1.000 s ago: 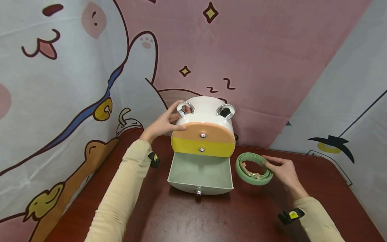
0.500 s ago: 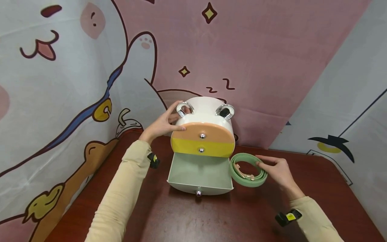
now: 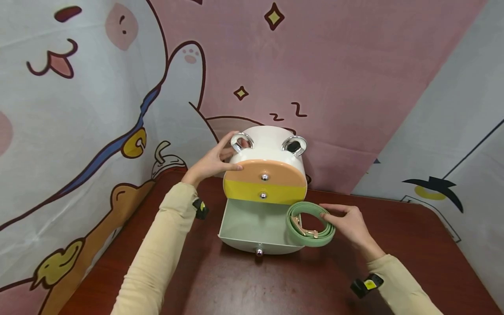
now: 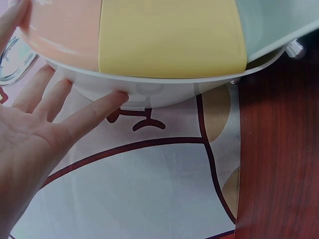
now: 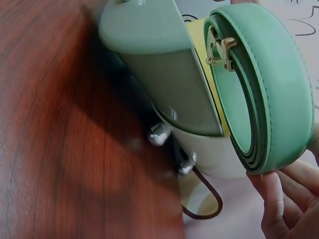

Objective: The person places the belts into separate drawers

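My right hand (image 3: pixel 352 225) pinches the right side of a coiled green belt (image 3: pixel 330 232) with a gold buckle. In the head view the belt overlaps the right side of the pulled-out pale green drawer (image 3: pixel 252 223). That drawer is the lowest of a small white cabinet (image 3: pixel 267 140) with ring-shaped silver eyes. Spread fingers of my left hand (image 3: pixel 210 164) rest on the cabinet's left side, the thumb at its orange front. In the left wrist view, the fingers (image 4: pixel 94 113) lie fairly straight along the white shell. The right wrist view has the belt (image 5: pixel 284 94) beside the drawer.
Above the drawer are a closed orange drawer (image 3: pixel 252 170) and a closed yellow drawer (image 3: pixel 240 190), each with a silver knob. Everything stands on a dark red wooden table (image 3: pixel 252 288). Behind it hangs a printed cartoon cloth (image 3: pixel 334 78).
My right hand has carried the belt leftward, from beside the cabinet to overlapping the drawer's right side. My left hand and the cabinet have stayed put.
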Demonstrator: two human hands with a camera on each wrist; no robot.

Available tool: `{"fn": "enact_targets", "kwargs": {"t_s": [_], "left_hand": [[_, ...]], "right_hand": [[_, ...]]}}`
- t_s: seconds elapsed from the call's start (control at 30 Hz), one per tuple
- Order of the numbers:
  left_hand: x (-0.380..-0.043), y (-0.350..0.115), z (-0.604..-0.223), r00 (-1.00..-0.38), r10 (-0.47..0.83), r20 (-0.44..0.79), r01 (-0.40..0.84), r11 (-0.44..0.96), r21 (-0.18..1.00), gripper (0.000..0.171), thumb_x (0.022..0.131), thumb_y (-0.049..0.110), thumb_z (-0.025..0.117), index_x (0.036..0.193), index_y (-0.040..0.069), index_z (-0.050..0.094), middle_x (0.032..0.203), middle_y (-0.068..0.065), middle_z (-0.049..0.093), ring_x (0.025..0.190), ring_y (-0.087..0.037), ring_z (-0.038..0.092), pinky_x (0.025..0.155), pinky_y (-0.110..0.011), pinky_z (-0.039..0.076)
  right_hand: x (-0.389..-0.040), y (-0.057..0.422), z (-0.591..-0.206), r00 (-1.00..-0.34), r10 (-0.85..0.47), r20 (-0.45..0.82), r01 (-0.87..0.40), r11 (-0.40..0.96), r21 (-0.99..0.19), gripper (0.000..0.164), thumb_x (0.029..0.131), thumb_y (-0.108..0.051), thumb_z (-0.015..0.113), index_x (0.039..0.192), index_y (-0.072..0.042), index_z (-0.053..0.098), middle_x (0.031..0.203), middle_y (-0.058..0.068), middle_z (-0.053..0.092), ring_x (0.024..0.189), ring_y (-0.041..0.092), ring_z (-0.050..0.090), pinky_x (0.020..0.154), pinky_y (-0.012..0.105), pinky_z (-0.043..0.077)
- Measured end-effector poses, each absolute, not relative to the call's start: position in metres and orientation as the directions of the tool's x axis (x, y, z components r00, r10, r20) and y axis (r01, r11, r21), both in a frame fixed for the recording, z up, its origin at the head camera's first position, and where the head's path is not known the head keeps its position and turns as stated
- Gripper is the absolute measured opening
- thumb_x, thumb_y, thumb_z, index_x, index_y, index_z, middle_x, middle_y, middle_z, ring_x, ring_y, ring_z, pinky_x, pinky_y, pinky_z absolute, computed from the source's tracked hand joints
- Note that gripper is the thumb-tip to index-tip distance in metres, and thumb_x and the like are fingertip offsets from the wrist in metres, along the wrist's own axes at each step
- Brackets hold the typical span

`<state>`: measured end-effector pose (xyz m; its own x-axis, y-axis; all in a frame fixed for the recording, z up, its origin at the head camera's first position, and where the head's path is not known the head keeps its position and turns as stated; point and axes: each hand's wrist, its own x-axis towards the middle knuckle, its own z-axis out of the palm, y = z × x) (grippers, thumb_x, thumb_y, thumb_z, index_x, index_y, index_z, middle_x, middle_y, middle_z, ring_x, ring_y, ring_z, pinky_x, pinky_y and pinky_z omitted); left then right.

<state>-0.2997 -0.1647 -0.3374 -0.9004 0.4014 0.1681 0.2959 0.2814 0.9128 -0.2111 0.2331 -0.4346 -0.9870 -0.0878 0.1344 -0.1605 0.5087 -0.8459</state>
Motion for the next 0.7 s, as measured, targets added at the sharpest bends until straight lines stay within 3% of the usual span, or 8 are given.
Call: {"fn": "enact_targets", "kwargs": {"t_s": [0.23,0.7], "left_hand": [[-0.298,-0.164,-0.336,-0.899,0.408,0.162,0.294,0.285,0.912,0.101,0.081,0.011,0.080,0.155,0.034,0.014,0.148,-0.015,0.040,0.137,-0.031,0.034,0.106,-0.053,0.032],[-0.299,-0.165,-0.337,-0.897,0.408,0.172,0.301,0.278,0.912,0.101,0.081,0.010,0.080,0.155,0.032,0.015,0.147,-0.014,0.041,0.136,-0.030,0.036,0.105,-0.051,0.033]], "right_hand": [[-0.212,0.220,-0.437,-0.988,-0.086,0.127,-0.153,0.511,-0.846,0.029,0.083,-0.018,0.076,0.111,-0.008,0.074,0.101,0.009,0.071,0.093,0.013,0.061,0.071,0.026,0.049],[-0.216,0.200,-0.433,-0.988,-0.080,0.129,-0.152,0.513,-0.845,0.028,0.080,-0.014,0.077,0.108,-0.006,0.075,0.098,0.009,0.072,0.084,0.011,0.063,0.066,0.024,0.048]]}}
